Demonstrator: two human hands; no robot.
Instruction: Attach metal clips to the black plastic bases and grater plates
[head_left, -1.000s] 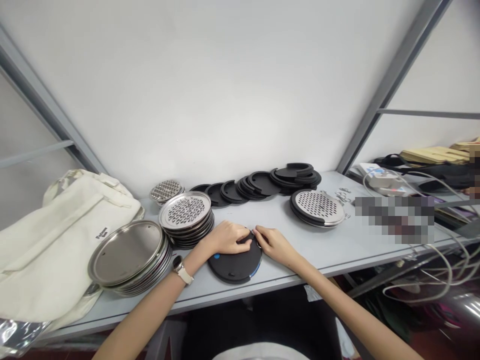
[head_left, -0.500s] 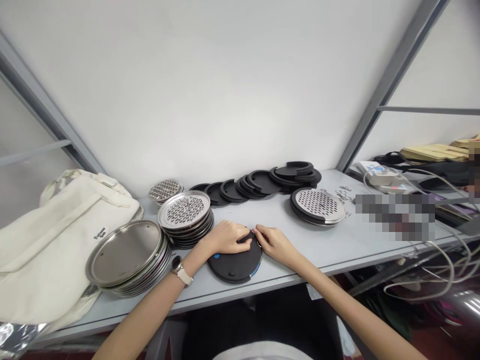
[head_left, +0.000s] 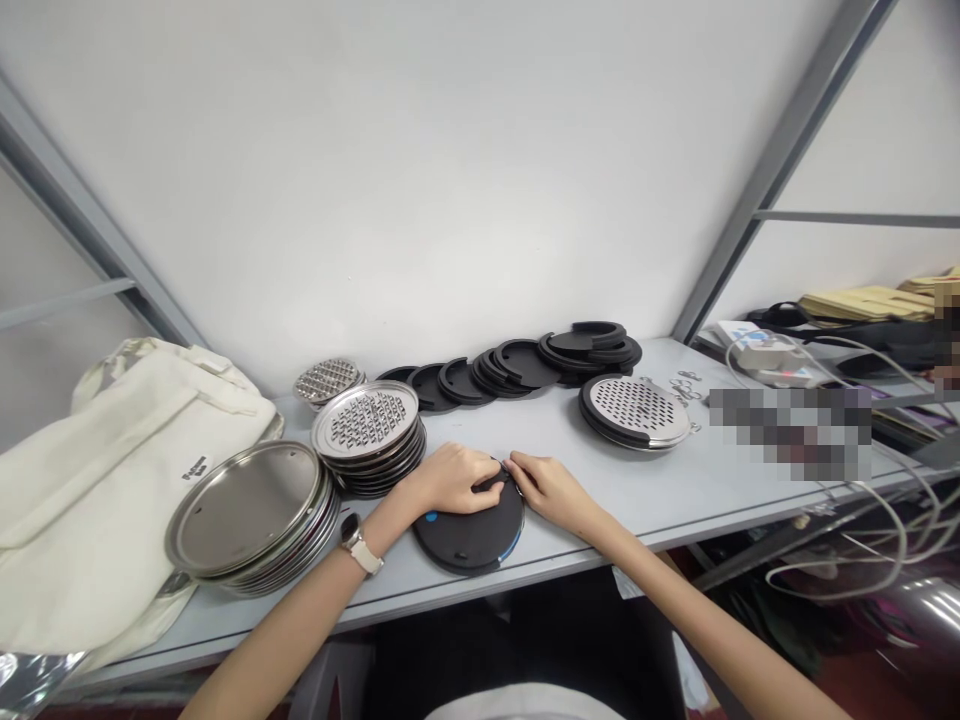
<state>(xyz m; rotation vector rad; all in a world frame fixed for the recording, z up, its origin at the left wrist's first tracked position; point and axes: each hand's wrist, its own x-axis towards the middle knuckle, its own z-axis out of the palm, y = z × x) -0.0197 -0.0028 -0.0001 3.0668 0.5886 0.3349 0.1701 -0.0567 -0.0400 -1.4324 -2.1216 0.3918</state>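
Observation:
A round black disc (head_left: 472,535) with a blue dot and a blue strip along its right edge lies flat near the table's front edge. My left hand (head_left: 461,478) rests on it, fingers curled over its far edge. At that far right edge my right hand (head_left: 551,488) pinches a small metal ring, mostly hidden by the fingers. Left of the disc stand a stack of round metal graters (head_left: 367,425) and a stack of smooth metal discs (head_left: 247,505). To the right lies a grater in a black holder (head_left: 637,410) with a small clip at its side.
Several black crescent-edged covers (head_left: 525,362) lie in a row along the wall. Small metal clips (head_left: 686,385) are scattered at the right. A smaller grater stack (head_left: 328,380) stands behind. A cream cloth bag (head_left: 105,480) lies at the left, and white cables (head_left: 892,520) hang at the right.
The black disc's near edge has shifted slightly towards me. Both hands stay at its far edge in nearly the same pose.

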